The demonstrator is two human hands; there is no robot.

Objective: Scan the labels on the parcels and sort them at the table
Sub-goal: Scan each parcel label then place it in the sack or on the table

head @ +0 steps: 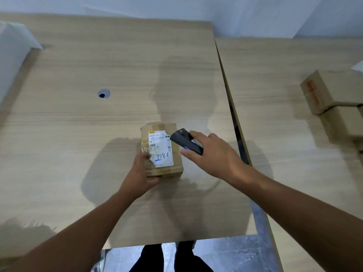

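Note:
A small cardboard parcel [162, 169] lies on the wooden table [98, 134] near its front edge. Its white label [160, 148] faces up, with "7786" written on it in blue. My left hand [140, 172] grips the parcel's near left corner. My right hand [211, 154] holds a black handheld scanner [183, 139] just to the right of the parcel, its head pointing over the label's right edge.
Cardboard boxes [334, 107] are stacked at the right edge of the second table [284, 144], which is separated from mine by a narrow gap. A cable hole [103, 94] sits in the tabletop at left. A white object [11, 48] stands far left.

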